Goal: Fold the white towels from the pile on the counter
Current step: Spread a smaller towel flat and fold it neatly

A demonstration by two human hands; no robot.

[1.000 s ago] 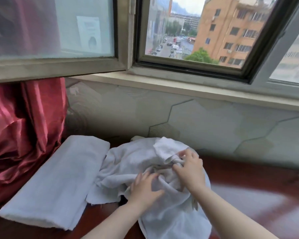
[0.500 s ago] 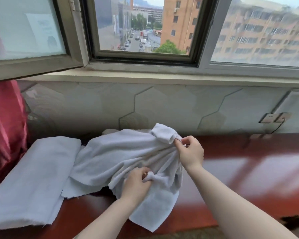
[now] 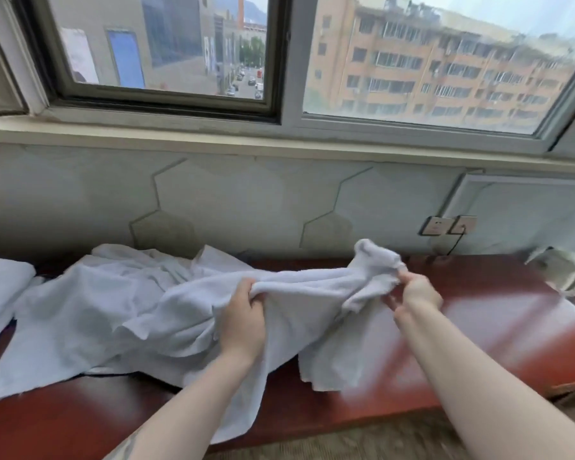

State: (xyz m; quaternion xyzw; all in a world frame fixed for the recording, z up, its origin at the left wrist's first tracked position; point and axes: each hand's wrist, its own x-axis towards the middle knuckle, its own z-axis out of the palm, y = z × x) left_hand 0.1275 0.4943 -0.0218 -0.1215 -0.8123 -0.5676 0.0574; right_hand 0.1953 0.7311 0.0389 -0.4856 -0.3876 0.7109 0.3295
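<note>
Both hands, left grip [image 3: 243, 322] and right grip [image 3: 417, 293], clench the white towel [image 3: 312, 303] above the counter [image 3: 478, 327]

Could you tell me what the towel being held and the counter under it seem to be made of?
Towel: apparently soft white terry cotton, matte, judging by its nap and limp folds. Counter: seemingly reddish-brown wood or veneer with a glossy lacquer, since it mirrors the window light.

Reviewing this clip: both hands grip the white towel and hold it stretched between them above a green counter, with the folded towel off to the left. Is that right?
Not quite: the counter is reddish-brown, not green, as the head view shows. The rest holds: the left hand and right hand grip the white towel stretched between them, and the folded towel lies at the left.
</note>
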